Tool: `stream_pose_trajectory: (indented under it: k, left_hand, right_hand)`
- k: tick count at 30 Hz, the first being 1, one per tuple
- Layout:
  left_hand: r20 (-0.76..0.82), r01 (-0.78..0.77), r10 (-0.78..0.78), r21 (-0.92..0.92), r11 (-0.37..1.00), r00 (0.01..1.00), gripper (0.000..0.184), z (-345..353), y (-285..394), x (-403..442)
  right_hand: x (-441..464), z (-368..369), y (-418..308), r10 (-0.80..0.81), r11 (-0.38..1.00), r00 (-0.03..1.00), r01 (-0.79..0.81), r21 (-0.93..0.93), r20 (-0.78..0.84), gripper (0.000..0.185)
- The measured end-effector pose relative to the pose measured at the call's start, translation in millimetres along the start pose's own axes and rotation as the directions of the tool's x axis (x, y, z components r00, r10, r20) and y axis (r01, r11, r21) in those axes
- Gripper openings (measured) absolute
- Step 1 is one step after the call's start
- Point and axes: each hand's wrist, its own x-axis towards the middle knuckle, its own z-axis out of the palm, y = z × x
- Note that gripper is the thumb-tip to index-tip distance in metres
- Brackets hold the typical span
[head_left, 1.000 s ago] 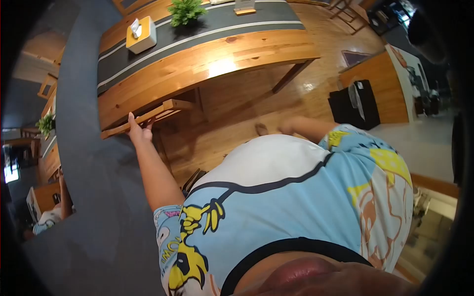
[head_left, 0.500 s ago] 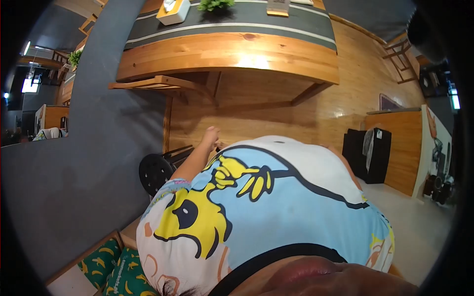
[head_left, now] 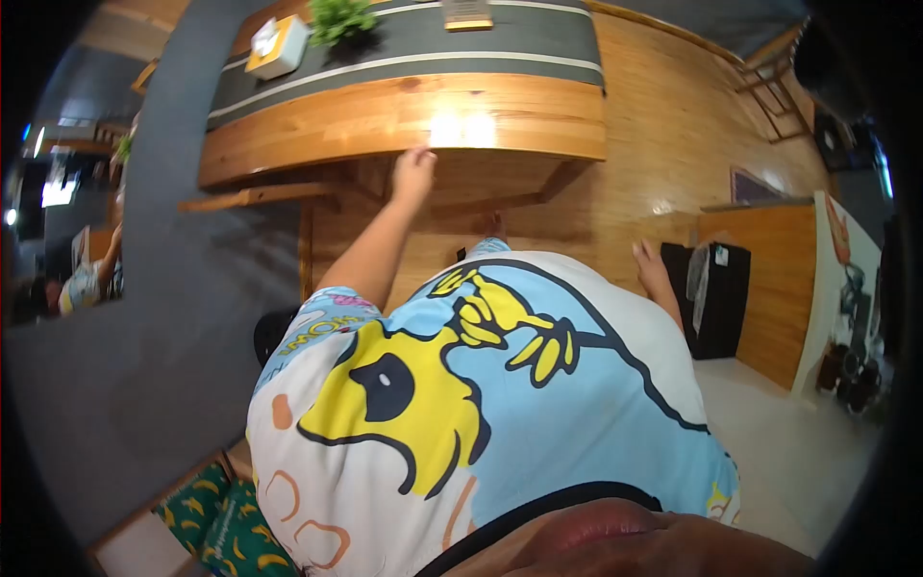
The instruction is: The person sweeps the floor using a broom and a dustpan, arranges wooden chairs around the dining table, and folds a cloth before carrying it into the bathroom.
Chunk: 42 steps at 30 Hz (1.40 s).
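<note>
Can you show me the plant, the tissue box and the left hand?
Plant (head_left: pixel 341 21): head view, on its green leaves.
Tissue box (head_left: pixel 286 52): head view, on its side.
Left hand (head_left: pixel 414 177): head view, on its middle.

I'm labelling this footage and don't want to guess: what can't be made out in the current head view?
In the head view:
Left hand: whether it touches the table; the overhead angle hides any gap.
Plant: its top, cut off by the upper edge.
Small sign: any print, too small to read.
Black stool: mostly hidden behind the sleeve.
Chair: much of it, hidden under the table.
</note>
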Motion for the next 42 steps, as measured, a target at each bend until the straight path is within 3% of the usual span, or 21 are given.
stream_pose_trajectory:
  k: [1, 2, 3, 4, 5, 7, 8, 10, 15, 18, 20, 27, 30, 38, 42]
  left_hand:
    - [-0.023, -0.158, 0.161, 0.081, 0.984, 0.987, 0.037, -5.7, 11.8, 17.1]
    - [-0.108, -0.282, 0.328, 0.308, 0.909, 0.939, 0.038, -12.7, 12.3, 39.5]
    - [-0.154, -0.363, 0.505, 0.523, 0.771, 0.849, 0.040, -21.2, 13.2, 62.9]
    - [-0.207, -0.325, 0.540, 0.608, 0.724, 0.815, 0.043, -93.3, -0.8, 39.3]
    - [-0.257, -0.260, 0.561, 0.687, 0.679, 0.787, 0.046, -120.0, 0.2, 25.6]
    - [-0.391, -0.057, 0.482, 0.729, 0.683, 0.784, 0.060, -147.9, -10.3, 30.1]
    - [-0.395, -0.049, 0.472, 0.724, 0.688, 0.788, 0.060, -156.1, -12.8, 26.9]
    - [-0.526, 0.256, 0.340, 0.763, 0.594, 0.780, 0.077, -173.1, -6.6, 17.5]
    - [-0.572, 0.410, 0.233, 0.765, 0.497, 0.786, 0.100, -208.9, 34.4, 16.9]
    - [-0.600, 0.419, 0.225, 0.735, 0.533, 0.767, 0.104, -222.2, 30.3, 19.7]
    - [-0.585, 0.395, 0.197, 0.722, 0.569, 0.786, 0.099, -229.1, 15.5, 9.8]
    - [-0.550, 0.375, 0.210, 0.756, 0.536, 0.809, 0.092, -214.0, 21.4, -4.2]
    - [-0.555, 0.378, 0.215, 0.756, 0.535, 0.804, 0.091, -212.4, 18.4, -7.8]
    - [-0.545, 0.360, 0.224, 0.758, 0.544, 0.808, 0.088, -208.6, 16.8, -6.3]
    - [-0.548, 0.370, 0.207, 0.753, 0.545, 0.810, 0.087, -214.4, 17.6, -5.6]
  right_hand:
    - [24.1, 1.8, -6.6, -0.069, 0.997, 0.996, 0.068, -0.023, -0.059, 0.061]
    - [36.6, -1.4, -34.0, -0.116, 0.992, 0.993, 0.117, 0.043, -0.035, 0.061]
    - [52.3, -1.7, -56.0, -0.201, 0.979, 0.978, 0.199, -0.034, -0.063, 0.061]
    - [14.7, 44.4, -86.6, -0.339, 0.938, 0.936, 0.328, -0.116, -0.095, 0.062]
    - [-0.3, 53.8, -105.1, -0.422, 0.899, 0.903, 0.405, -0.165, -0.081, 0.063]
    - [-3.5, 53.6, -145.6, -0.497, 0.850, 0.866, 0.473, -0.230, -0.054, 0.065]
    - [-9.9, 58.2, -160.1, -0.507, 0.828, 0.862, 0.481, -0.289, -0.017, 0.067]
    - [-10.0, 60.2, -173.3, -0.529, 0.789, 0.848, 0.507, -0.348, 0.038, 0.068]
    - [8.4, 56.7, -228.0, -0.630, 0.665, 0.771, 0.596, -0.451, 0.090, 0.073]
    - [17.0, 67.1, -226.8, -0.654, 0.677, 0.754, 0.617, -0.401, 0.056, 0.076]
    - [11.1, 76.4, -217.8, -0.648, 0.730, 0.759, 0.598, -0.331, -0.057, 0.079]
    - [4.6, 69.6, -197.0, -0.598, 0.774, 0.802, 0.571, -0.275, -0.017, 0.084]
    - [7.0, 67.0, -189.0, -0.634, 0.726, 0.773, 0.595, -0.344, -0.003, 0.085]
    - [-11.3, 55.5, -194.0, -0.525, 0.758, 0.846, 0.516, -0.398, 0.096, 0.085]
    - [-14.0, 54.4, -195.6, -0.547, 0.724, 0.830, 0.535, -0.434, 0.111, 0.084]
